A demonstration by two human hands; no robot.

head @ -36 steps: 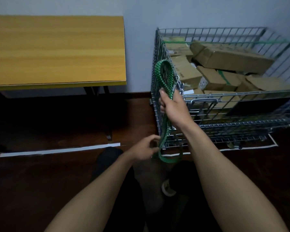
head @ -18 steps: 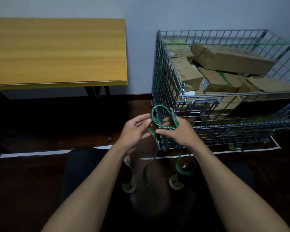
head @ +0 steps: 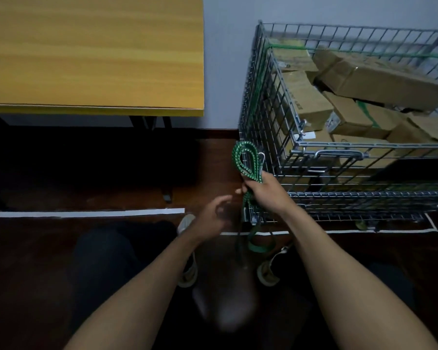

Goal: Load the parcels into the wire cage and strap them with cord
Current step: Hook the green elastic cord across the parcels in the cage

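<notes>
Dark floor (head: 36, 251), wire cage (head: 364, 145) w/ parcels (head: 379, 80), cord (head: 248, 170)

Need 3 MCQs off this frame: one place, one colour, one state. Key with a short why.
1. The wire cage stands where, relative to the table? A) left of it B) right of it C) on it
2. The cord in the right hand is: A) green B) red C) yellow
3. The left hand is: A) gripping the cord B) flat on the table C) open, holding nothing
Key: 1 B, cage is right of the table; 2 A, its loops are green; 3 C, fingers loose, off the cord.
</notes>
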